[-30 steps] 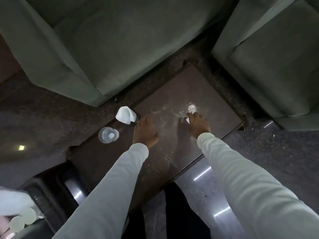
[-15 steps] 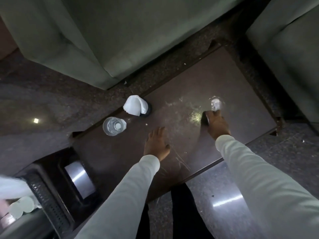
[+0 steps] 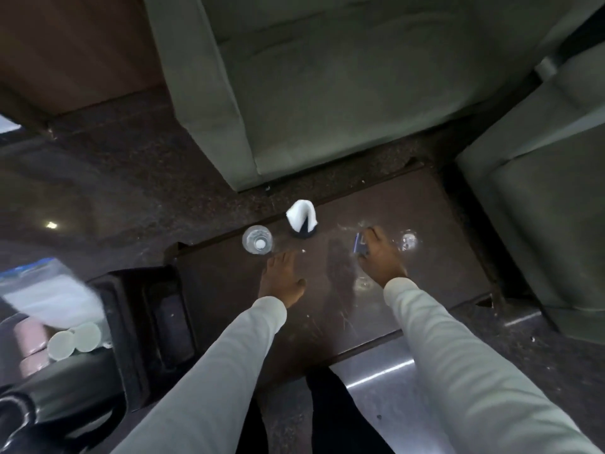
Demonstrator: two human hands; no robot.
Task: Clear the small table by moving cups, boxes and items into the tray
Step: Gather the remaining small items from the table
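Note:
A small brown table point(image 3: 425, 208) stands in front of me. A clear plastic cup point(image 3: 257, 244) sits upright near its far left corner. Beside the cup, white napkins point(image 3: 300, 215) stand in a dark holder. My left hand point(image 3: 281, 283) hovers flat just below the cup, fingers straight, holding nothing. My right hand point(image 3: 381, 258) presses on the tabletop with its fingers curled over a small blue box point(image 3: 360, 247), most of which is hidden. The dark tray point(image 3: 163, 316) lies at the table's left end.
A round bright spot point(image 3: 409, 240) right of my right hand may be a glint or a clear item. Grey sofas point(image 3: 327, 93) close off the far and right sides. White cup lids point(image 3: 73, 340) and a plastic bag point(image 3: 49, 290) lie at far left.
My right hand has slid left across the tabletop, with the small blue box now showing under its fingers. My left hand has come closer to the clear cup. The view has swung left.

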